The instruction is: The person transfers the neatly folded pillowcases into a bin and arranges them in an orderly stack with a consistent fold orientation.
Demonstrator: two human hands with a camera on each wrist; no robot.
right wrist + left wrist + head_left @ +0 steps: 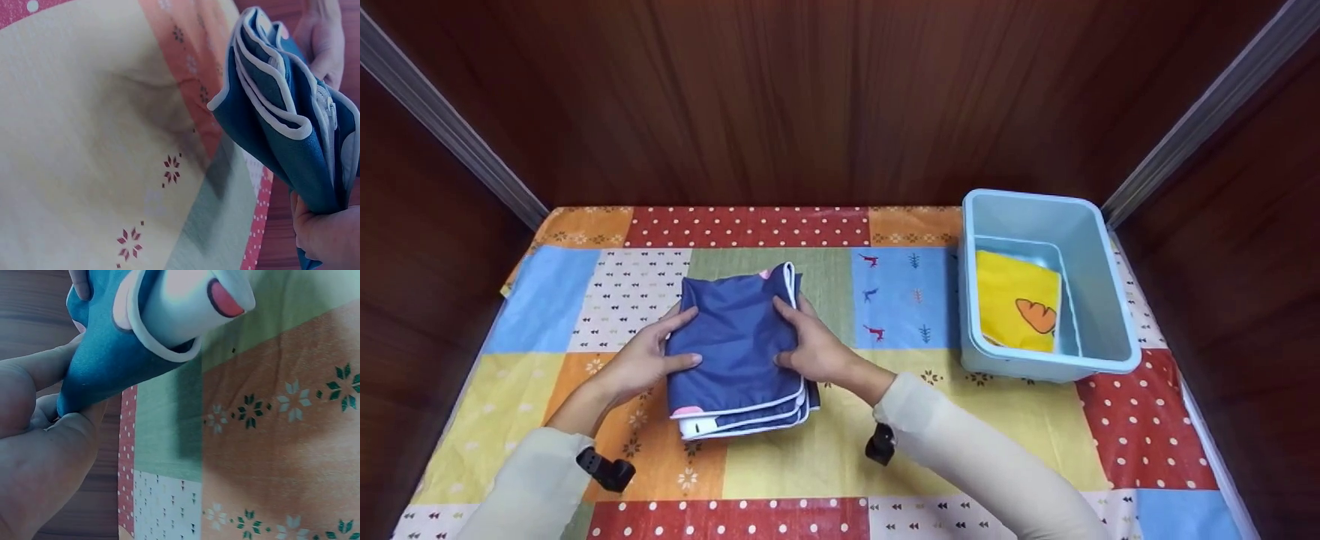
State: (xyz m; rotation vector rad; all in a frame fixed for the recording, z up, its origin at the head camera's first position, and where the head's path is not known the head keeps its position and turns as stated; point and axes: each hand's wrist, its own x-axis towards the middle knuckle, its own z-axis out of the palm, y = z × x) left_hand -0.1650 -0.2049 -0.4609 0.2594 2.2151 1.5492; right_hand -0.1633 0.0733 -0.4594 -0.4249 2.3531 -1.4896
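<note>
A folded navy cloth (733, 341) with white piping, pink patches and a zip (331, 112) is held between both hands at the left middle of the table. My left hand (643, 361) grips its left edge, thumb on top and the other fingers partly hidden beneath. Gripping the opposite edge, my right hand (816, 346) also has its thumb on the upper face. Stacked layers show along the near side in the head view and the right wrist view. In the left wrist view, a white inner fold (191, 312) with a pink mark pokes out between navy layers.
A light blue plastic bin (1110, 300) stands at the right, with a folded yellow cloth (1009, 292) bearing an orange bread print lying inside it. A patchwork tablecloth (900, 427) covers the table. Dark wood panels (840, 97) enclose the back and both sides.
</note>
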